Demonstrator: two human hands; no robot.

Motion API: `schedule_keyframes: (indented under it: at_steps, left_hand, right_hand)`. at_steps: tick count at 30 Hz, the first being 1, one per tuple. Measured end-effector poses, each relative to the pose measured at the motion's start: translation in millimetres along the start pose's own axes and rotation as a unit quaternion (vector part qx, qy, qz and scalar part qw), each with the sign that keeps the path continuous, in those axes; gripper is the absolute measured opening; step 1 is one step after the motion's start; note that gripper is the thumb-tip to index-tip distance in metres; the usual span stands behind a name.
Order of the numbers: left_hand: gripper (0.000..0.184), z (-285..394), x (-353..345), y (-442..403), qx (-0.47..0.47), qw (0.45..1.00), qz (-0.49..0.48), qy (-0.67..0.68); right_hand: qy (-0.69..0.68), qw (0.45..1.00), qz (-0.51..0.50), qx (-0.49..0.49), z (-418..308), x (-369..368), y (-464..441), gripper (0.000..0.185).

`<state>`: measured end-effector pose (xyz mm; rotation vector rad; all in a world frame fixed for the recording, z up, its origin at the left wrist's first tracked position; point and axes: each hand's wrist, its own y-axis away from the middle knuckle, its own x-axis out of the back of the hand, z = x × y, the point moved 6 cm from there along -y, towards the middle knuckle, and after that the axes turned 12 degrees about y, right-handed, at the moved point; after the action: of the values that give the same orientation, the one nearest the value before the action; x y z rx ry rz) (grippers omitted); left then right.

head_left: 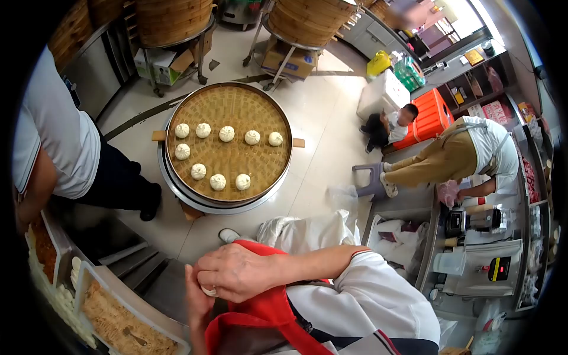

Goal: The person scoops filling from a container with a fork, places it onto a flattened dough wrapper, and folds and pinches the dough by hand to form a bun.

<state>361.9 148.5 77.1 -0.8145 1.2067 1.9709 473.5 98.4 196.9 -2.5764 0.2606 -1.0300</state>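
Observation:
My right hand (239,272) is curled over a small piece of white dough (209,291), most of which the fingers hide. Beneath and beside it, my left hand (200,299) cups the same dough from the other side. Both hands are close together in front of the red apron (269,296). Beyond them, a round steamer tray (234,106) with a woven base holds several pleated white buns, such as one bun (242,181) at its near side.
Tubs of filling (127,313) stand at the lower left. A co-worker (65,130) is at the left; another person (473,148) bends over the right counter. A seated person (393,125) is near an orange box (427,118). Bamboo steamers (171,23) stand behind.

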Motion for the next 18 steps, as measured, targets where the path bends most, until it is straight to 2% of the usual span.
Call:
schedule_keyframes:
  at_steps: [1, 2, 5, 8, 11, 14, 18]
  left_hand:
    - [0.059, -1.8, 3.6, 0.5, 0.003, 1.000, 0.014, -0.002]
    - [0.064, -0.4, 1.0, 0.9, -0.007, 0.999, -0.040, -0.017]
    - [0.065, -5.0, 1.9, -0.4, 0.013, 0.996, -0.086, 0.007]
    - [0.066, -5.8, 3.0, -1.8, 0.016, 0.997, -0.076, 0.022]
    - [0.066, -7.5, 11.0, -2.9, 0.022, 0.999, 0.039, 0.006]
    - [0.067, -5.4, -3.3, -9.0, 0.023, 0.999, -0.005, 0.028]
    - [0.066, -9.0, 3.6, -11.4, 0.007, 1.000, -0.006, 0.004]
  right_hand:
    - [0.003, 1.000, 0.005, -0.005, -0.3, -1.1, 1.2, 0.017]
    - [0.009, 1.000, 0.007, -0.007, -0.9, -1.6, 1.4, 0.017]
    - [0.021, 1.000, 0.007, -0.015, -1.2, -2.1, 5.3, 0.019]
    - [0.015, 1.000, 0.015, -0.017, 1.8, -2.4, 5.9, 0.019]
    - [0.007, 0.999, 0.037, -0.015, 3.0, -3.3, 5.0, 0.019]
    - [0.005, 0.999, 0.032, -0.022, 6.2, -6.3, 7.4, 0.016]
    - [0.018, 0.999, 0.023, -0.025, 4.8, -5.8, 9.4, 0.015]
